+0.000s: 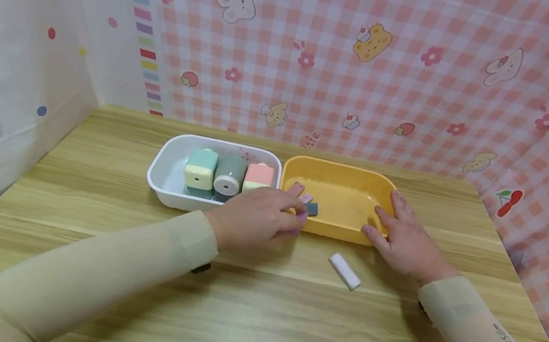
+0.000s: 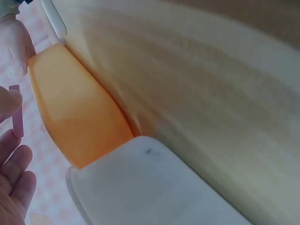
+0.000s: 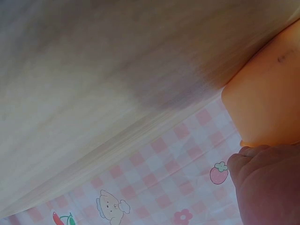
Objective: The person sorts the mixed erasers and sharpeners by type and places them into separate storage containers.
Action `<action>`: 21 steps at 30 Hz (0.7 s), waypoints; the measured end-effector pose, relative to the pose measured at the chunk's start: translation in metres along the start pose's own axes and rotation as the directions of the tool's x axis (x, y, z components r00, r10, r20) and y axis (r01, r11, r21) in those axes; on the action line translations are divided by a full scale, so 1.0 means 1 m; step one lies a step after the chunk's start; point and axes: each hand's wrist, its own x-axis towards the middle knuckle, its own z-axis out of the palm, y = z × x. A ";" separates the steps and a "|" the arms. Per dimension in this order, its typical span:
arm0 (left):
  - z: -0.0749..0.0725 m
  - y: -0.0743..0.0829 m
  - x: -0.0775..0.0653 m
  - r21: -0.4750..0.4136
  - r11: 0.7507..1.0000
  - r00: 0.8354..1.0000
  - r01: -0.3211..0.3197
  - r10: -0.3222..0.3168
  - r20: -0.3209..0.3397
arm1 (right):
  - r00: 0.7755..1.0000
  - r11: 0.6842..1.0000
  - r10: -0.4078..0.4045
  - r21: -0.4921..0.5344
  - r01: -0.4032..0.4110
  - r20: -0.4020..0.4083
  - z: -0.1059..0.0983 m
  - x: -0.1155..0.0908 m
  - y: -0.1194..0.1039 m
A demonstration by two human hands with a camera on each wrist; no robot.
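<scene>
My left hand [image 1: 258,217] pinches a small purple eraser [image 1: 300,222] between thumb and fingertips, at the front left corner of the yellow tray [image 1: 332,229]. In the left wrist view the eraser [image 2: 17,115] is a slim bar, its ends against thumb and finger. My right hand [image 1: 410,239] rests on the tray's right end, fingers spread loosely over the rim. Inside the tray's left end lie a dark grey eraser [image 1: 312,209], a pink stick-shaped piece [image 1: 295,189] and a small pale pink piece [image 1: 305,198], all partly behind the left hand.
A white tray [image 1: 159,171] adjoins the yellow one on the left. It holds a mint pencil sharpener [image 1: 202,165], a grey-green one [image 1: 231,168] and a pink one [image 1: 260,174]. A white eraser [image 1: 345,271] lies on the wooden table [image 1: 250,318] in front. Patterned cloth [image 1: 295,78] hangs behind.
</scene>
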 end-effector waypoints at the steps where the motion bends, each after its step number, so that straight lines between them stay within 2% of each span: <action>1: -0.001 -0.001 0.001 0.002 1.000 1.000 0.009 -0.009 0.008 | 1.000 1.000 0.003 -0.001 -0.003 0.003 0.000 0.000 0.000; 5: -0.004 -0.003 0.005 0.009 1.000 1.000 0.024 -0.024 0.012 | 1.000 1.000 0.006 -0.001 -0.006 0.002 0.000 0.000 0.000; 9: -0.003 -0.006 0.008 0.031 0.999 0.999 -0.007 0.009 -0.052 | 1.000 1.000 -0.004 -0.004 0.004 -0.007 0.001 0.000 0.000; 12: -0.004 -0.007 0.010 0.062 0.998 0.997 -0.010 0.014 -0.073 | 1.000 1.000 -0.010 -0.001 0.010 -0.010 0.001 0.000 0.001; 21: -0.003 -0.013 0.019 0.087 0.996 0.998 0.012 -0.007 -0.062 | 1.000 1.000 -0.010 0.000 0.010 -0.015 0.002 0.000 0.001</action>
